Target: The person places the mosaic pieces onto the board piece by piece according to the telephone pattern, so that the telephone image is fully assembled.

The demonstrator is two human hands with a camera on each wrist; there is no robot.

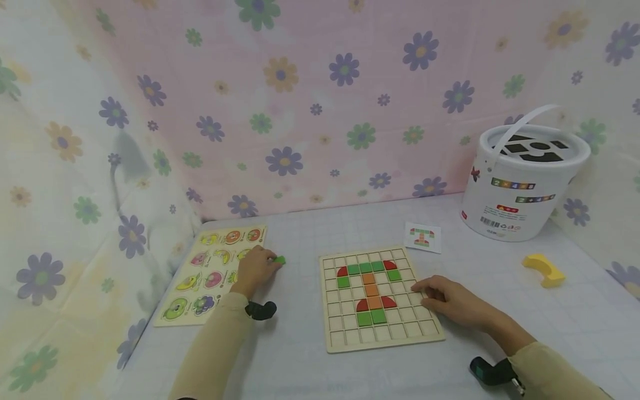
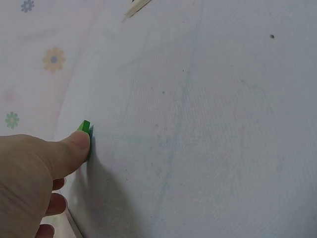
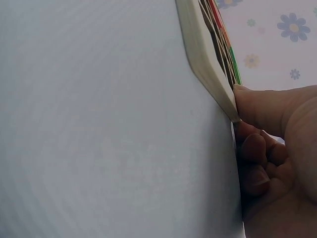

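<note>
In the head view, my left hand (image 1: 256,272) pinches a small green block (image 1: 279,260) between thumb and finger, by the right edge of a fruit puzzle board (image 1: 188,266). The left wrist view shows only the tip of that green block (image 2: 85,126) past the thumb. My right hand (image 1: 457,303) holds the right edge of a wooden grid board (image 1: 325,311). Seen from the right wrist, the thumb (image 3: 257,106) lies against the board's rim and the other fingers are curled beside it. Green, red and orange tiles form a T-like pattern on the grid.
Behind the grid board lies a small pattern card (image 1: 422,238) with a similar coloured shape. A white lidded bucket (image 1: 520,189) with a handle stands at the back right, and a yellow arch block (image 1: 545,270) lies in front of it. Flowered cloth (image 1: 320,139) hangs around the table.
</note>
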